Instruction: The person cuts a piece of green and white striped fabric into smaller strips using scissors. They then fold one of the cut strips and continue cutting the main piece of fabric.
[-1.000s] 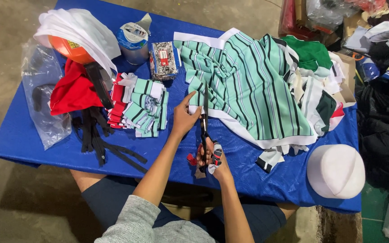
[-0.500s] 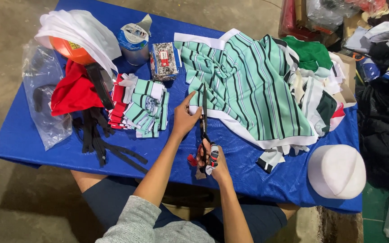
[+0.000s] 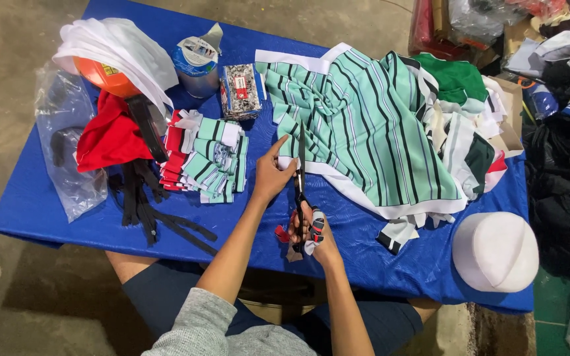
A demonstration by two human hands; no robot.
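Your right hand point(image 3: 311, 231) stays clenched on the scissors point(image 3: 300, 175) (blades a little further into the striped fabric point(image 3: 364, 125) than a second ago) near the desk's point(image 3: 28, 204) front edge, while your left hand point(image 3: 270, 175), fingers spread, presses the cloth.

A single camera sits on the person's head and looks steeply down, almost straight from above, with the person's own lap and grey sleeves at the bottom edge. It faces forward across the blue cloth-covered surface point(image 3: 47, 217), which fills most of the frame from moderate closeness. Both hands lie near the middle, bare concrete floor point(image 3: 8, 39) shows at left and top, and piled dark garments point(image 3: 562, 165) crowd the right edge.
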